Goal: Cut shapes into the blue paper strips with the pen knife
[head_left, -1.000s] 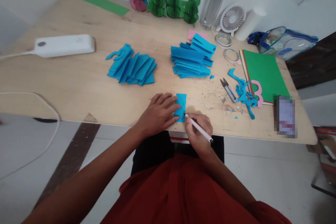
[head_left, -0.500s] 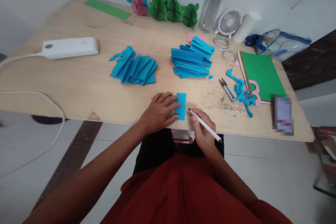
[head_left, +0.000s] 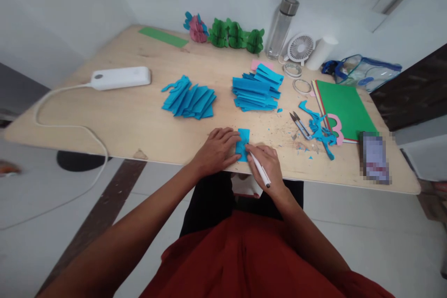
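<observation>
A small blue paper rectangle lies near the table's front edge, with dark drawn lines on it. My left hand rests flat, fingers spread, its fingertips pressing the paper's left side. In my right hand is a white pen, its tip end at the paper's right part; the exact tip is hidden by my fingers. Beyond the paper are two piles of folded blue paper, one on the left and one on the right. Thread snips lie to the right beside blue paper scraps.
A white power strip with a cable is at left. Green paper ornaments, a glass bottle and a small fan stand along the wall. Green sheets, a pink cutout and a phone are at right.
My right hand has moved left, bringing the pen from beside the blue paper onto it. My left hand stays on the paper. The camera view has tilted up, showing more wall.
</observation>
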`<action>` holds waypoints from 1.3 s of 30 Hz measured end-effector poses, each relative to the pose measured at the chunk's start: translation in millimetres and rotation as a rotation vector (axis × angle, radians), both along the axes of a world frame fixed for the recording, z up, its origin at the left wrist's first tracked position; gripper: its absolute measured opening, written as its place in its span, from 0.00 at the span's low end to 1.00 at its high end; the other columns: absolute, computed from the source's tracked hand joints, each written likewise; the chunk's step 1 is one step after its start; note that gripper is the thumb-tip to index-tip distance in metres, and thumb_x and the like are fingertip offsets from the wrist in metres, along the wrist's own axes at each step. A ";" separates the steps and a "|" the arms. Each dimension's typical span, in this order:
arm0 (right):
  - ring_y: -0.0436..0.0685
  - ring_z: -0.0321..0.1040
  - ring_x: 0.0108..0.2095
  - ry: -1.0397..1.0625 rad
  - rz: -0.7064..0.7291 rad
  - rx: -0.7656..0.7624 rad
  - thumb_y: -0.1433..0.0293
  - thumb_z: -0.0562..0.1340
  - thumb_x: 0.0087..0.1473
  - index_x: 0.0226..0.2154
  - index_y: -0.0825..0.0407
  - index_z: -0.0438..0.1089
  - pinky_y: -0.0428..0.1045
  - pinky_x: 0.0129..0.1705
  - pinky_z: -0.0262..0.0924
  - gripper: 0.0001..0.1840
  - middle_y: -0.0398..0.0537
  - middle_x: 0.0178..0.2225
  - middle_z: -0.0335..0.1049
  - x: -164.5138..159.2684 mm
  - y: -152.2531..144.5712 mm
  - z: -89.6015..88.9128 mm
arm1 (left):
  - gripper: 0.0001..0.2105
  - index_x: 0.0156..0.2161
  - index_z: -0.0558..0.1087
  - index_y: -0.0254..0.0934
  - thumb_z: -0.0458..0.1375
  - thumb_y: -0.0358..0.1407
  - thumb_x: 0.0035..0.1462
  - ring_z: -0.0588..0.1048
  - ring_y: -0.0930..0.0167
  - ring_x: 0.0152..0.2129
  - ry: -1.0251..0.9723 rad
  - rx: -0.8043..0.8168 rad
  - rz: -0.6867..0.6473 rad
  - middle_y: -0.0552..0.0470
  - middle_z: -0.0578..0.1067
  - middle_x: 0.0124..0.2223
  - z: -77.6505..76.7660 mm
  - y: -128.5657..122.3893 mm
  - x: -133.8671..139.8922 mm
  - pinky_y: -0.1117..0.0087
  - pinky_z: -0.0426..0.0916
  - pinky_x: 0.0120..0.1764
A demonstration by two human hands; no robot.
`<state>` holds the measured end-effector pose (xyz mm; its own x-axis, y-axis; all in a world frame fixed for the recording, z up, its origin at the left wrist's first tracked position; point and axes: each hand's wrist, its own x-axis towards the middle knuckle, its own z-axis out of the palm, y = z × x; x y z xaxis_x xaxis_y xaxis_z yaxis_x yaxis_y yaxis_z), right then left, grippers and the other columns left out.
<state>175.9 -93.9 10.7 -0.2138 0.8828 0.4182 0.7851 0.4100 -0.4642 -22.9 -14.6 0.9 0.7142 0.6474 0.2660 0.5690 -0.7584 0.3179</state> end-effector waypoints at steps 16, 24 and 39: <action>0.59 0.72 0.43 0.075 -0.028 0.095 0.70 0.54 0.65 0.53 0.52 0.69 0.57 0.48 0.63 0.17 0.53 0.42 0.77 -2.8 -3.7 1.0 | 0.17 0.50 0.69 0.36 0.55 0.43 0.61 0.65 0.57 0.57 -0.044 0.016 -0.006 0.40 0.73 0.55 4.9 -3.1 -0.3 0.51 0.57 0.58; 0.60 0.70 0.47 0.038 -0.002 0.105 0.70 0.54 0.65 0.56 0.49 0.68 0.57 0.50 0.62 0.19 0.52 0.43 0.77 -3.4 -3.2 0.9 | 0.17 0.51 0.69 0.36 0.55 0.44 0.60 0.65 0.56 0.57 -0.060 0.032 -0.002 0.41 0.72 0.55 4.6 -4.6 -1.2 0.51 0.58 0.58; 0.60 0.68 0.46 -0.099 0.012 0.095 0.69 0.55 0.65 0.57 0.49 0.67 0.56 0.48 0.60 0.19 0.51 0.41 0.76 -4.0 -2.2 -0.5 | 0.18 0.51 0.69 0.36 0.57 0.43 0.58 0.67 0.57 0.56 -0.083 0.079 -0.007 0.41 0.74 0.54 2.8 -3.7 -0.2 0.52 0.60 0.57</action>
